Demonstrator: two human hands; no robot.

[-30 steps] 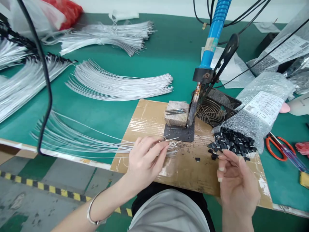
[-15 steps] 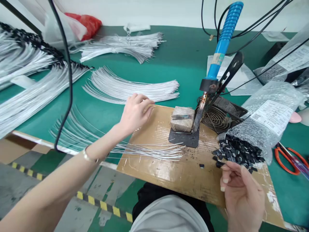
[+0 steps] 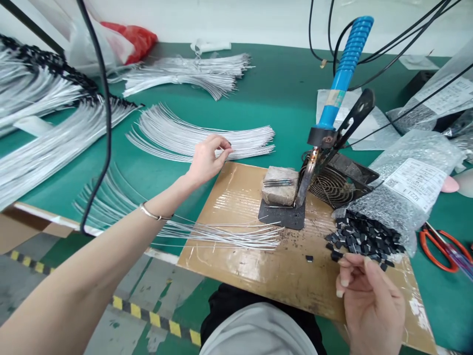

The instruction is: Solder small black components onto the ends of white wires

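Note:
My left hand (image 3: 210, 157) is at the near edge of a fanned bundle of white wires (image 3: 192, 133); its thumb and forefinger pinch together at a wire there. Below my left forearm, a smaller loose group of white wires (image 3: 229, 234) reaches onto the brown board (image 3: 236, 268). My right hand (image 3: 373, 301) is palm up beside a pile of small black connector housings (image 3: 365, 236). Its thumb and fingertips are drawn together, and whatever is between them is too small to make out. One single black housing (image 3: 309, 258) lies apart on the board.
A blue-handled soldering iron (image 3: 342, 74) stands in a holder, its tip by a block (image 3: 280, 185) with solder wire. Behind it sits a fan (image 3: 328, 185). To the right are a plastic bag (image 3: 414, 177) and orange-handled scissors (image 3: 439, 249). A black cable (image 3: 107, 118) hangs at left.
My left hand has moved slightly up and away from me to the fanned wires, and its fingers have closed into a pinch. My right hand has stayed nearly still.

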